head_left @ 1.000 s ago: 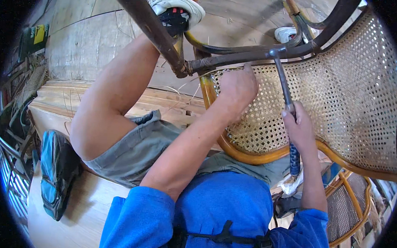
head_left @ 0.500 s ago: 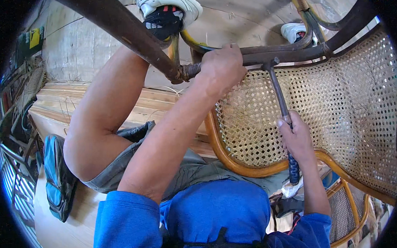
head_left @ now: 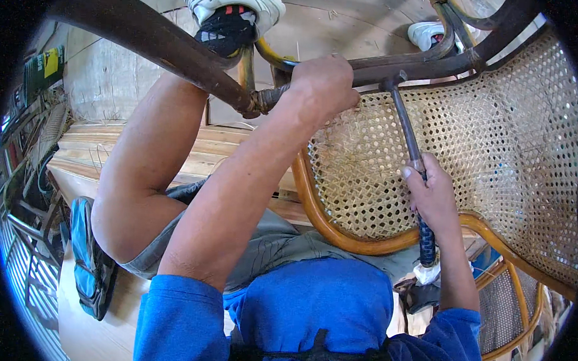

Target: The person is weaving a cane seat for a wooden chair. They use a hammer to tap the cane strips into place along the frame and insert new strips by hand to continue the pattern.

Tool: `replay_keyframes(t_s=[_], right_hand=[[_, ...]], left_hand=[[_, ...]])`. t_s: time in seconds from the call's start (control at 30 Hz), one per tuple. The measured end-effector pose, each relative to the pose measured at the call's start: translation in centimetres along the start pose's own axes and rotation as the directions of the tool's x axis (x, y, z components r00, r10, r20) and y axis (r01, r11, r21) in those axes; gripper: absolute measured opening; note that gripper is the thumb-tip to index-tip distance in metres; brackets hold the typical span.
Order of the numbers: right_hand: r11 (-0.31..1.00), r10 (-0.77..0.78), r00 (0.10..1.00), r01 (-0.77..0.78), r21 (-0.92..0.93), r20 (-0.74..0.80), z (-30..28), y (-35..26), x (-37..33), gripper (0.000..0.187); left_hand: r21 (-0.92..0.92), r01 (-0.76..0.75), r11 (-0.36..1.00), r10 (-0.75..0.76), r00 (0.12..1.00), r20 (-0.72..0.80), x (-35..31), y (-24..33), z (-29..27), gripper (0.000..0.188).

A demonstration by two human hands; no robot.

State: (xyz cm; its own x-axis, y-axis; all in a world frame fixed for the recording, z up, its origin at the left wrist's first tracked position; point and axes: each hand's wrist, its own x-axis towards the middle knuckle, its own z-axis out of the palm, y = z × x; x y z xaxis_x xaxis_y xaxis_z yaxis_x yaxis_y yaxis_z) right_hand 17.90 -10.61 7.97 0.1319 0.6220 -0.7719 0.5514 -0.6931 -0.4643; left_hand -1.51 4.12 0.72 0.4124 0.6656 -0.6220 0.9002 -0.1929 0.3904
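Observation:
In my right hand (head_left: 432, 193) is a small hammer (head_left: 408, 128), gripped by its dark wrapped handle. The hammer's head lies against the dark rail (head_left: 426, 71) of a rattan chair. My left hand (head_left: 322, 86) is closed over that same rail, near the bound joint; its fingertips are hidden behind it. Woven cane (head_left: 378, 177) with open holes stretches below the rail, bordered by a glossy brown curved rattan edge (head_left: 338, 238) that lies across my lap.
A thick dark pole (head_left: 147, 35) slants across the upper left, over my bent leg. Wooden boards (head_left: 93, 149) lie beneath me, beside a blue and black bag (head_left: 89, 262). Another rattan chair piece (head_left: 520, 303) sits at lower right. Several metal bars stand at far left.
The view has shifted slightly. Both hands keep their grips, and the hammer's head stays by the rail.

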Motion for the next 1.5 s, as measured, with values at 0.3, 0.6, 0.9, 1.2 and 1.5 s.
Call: replay_keyframes(t_s=[0.3, 0.6, 0.9, 1.2, 1.5], right_hand=[[0.992, -0.068, 0.998, 0.069, -0.102, 0.018, 0.1, -1.2, 0.0, 0.024], [0.965, -0.181, 0.983, 0.175, -0.194, -0.016, 0.3, -2.7, 0.0, 0.026], [0.970, -0.172, 0.984, 0.161, -0.181, -0.042, 0.3, -4.2, -0.5, 0.029], [0.980, -0.108, 0.994, 0.105, -0.169, -0.007, 0.2, -4.5, -0.4, 0.029], [0.951, -0.129, 0.991, 0.132, -0.279, 0.027, 0.4, -2.4, 0.3, 0.029]], left_hand=[[-0.015, 0.067, 0.998, -0.067, 0.998, -0.002, -0.6, 0.9, -0.2, 0.039], [-0.073, 0.070, 0.995, -0.077, 0.993, -0.091, -0.7, 0.4, 0.6, 0.038], [-0.084, 0.071, 0.994, -0.078, 0.993, -0.090, -0.4, 0.2, 1.0, 0.043], [-0.070, 0.065, 0.995, -0.071, 0.994, -0.083, -0.4, 0.0, 1.0, 0.046], [-0.047, -0.002, 0.999, -0.001, 0.998, -0.057, -0.2, -0.8, 0.9, 0.039]])
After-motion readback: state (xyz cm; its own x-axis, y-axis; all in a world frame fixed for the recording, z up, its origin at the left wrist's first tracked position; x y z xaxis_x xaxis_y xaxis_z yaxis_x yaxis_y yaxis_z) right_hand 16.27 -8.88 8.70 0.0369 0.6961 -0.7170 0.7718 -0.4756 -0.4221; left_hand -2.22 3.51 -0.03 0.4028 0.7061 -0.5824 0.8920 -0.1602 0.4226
